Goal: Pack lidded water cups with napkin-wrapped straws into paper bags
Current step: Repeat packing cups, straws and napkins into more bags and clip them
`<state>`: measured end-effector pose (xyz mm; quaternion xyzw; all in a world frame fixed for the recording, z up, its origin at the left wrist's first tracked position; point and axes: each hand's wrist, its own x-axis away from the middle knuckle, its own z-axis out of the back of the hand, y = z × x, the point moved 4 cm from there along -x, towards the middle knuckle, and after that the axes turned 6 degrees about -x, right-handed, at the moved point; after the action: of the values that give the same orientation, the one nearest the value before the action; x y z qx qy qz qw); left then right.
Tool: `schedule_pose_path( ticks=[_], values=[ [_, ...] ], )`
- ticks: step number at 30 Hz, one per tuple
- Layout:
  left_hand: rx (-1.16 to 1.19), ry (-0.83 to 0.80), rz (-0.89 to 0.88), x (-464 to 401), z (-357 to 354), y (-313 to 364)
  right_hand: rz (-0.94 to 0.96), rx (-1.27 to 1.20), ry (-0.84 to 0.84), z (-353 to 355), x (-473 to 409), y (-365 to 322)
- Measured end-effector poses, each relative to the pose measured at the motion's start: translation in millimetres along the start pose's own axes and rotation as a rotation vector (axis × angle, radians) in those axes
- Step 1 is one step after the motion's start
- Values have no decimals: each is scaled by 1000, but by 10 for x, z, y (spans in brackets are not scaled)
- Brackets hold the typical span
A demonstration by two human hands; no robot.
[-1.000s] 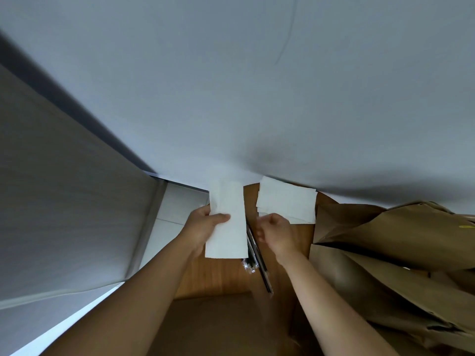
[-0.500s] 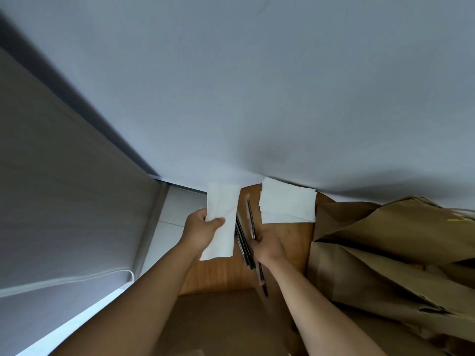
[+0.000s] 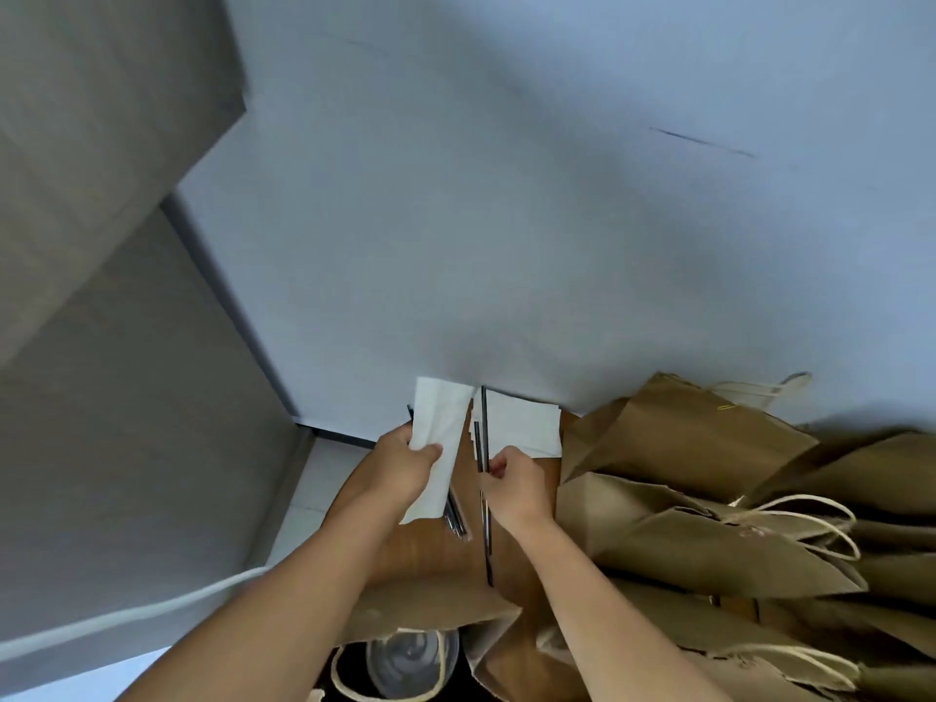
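Both hands work over the wooden table (image 3: 430, 554). Left hand (image 3: 400, 466) grips one white napkin (image 3: 438, 438) between thumb and fingers, as it did a second ago. Under it lies the bundle of spare straws (image 3: 456, 519). Right hand (image 3: 514, 481), empty a second ago, now pinches a single black straw (image 3: 484, 428) lifted upright just beside the napkin, in front of the napkin stack (image 3: 521, 428). Wrapping looks ready to begin. Right of that hand lie paper bags (image 3: 709, 539); a lidded cup (image 3: 413, 661) waits below the forearms.
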<state>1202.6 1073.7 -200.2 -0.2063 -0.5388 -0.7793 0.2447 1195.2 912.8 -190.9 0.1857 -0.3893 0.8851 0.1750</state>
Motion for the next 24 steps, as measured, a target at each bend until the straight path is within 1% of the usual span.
schedule_pose_path(
  ticks=[3,6,9,11,14,15,17,21,23,24],
  values=[
    [23,48,-7,161,78,38,-15,42,-48,1,33,35],
    [41,81,-33,268,143,62,-29,-21,-74,7,102,-13],
    [71,83,-58,387,185,117,39,-98,-94,46,223,-130],
    [71,53,-90,479,189,196,117,-125,-124,89,343,-238],
    [74,-67,-175,662,152,380,235,-141,-161,182,533,-412],
    [89,-109,-200,724,137,435,261,-136,-159,221,581,-462],
    [115,-144,-250,875,116,519,318,-102,-134,333,714,-537],
    [153,-108,-316,1248,126,643,413,-34,-76,569,1051,-619],
    [185,-105,-359,1451,138,689,402,-113,-15,737,1240,-628],
    [210,-108,-378,1544,150,712,374,-215,33,841,1320,-627]
  ],
)
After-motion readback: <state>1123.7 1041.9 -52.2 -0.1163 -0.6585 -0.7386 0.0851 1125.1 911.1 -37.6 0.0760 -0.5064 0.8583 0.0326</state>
